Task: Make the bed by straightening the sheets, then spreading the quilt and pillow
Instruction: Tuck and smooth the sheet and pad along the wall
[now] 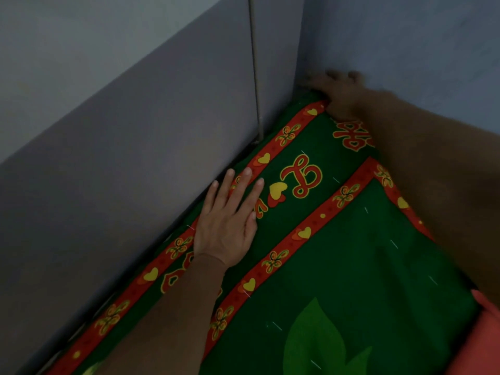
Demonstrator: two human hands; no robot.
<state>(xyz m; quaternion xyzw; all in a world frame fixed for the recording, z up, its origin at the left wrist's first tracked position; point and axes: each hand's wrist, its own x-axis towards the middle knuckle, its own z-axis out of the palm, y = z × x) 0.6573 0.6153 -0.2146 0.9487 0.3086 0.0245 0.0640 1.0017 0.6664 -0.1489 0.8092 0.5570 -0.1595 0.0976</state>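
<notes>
A dark green sheet (338, 261) with red borders, yellow hearts and a light green leaf print covers the bed, which is pushed into a corner of two walls. My left hand (230, 220) lies flat on the sheet's red border near the left wall, fingers straight and spread. My right hand (335, 90) is blurred and reaches to the far corner of the bed, where it grips the sheet's corner against the wall. No quilt or pillow is clearly in view.
Grey-blue walls (135, 104) meet in the corner behind the bed. A thin vertical pipe (255, 77) runs down the left wall to the bed's edge. A piece of pink-red fabric (484, 336) shows at the lower right.
</notes>
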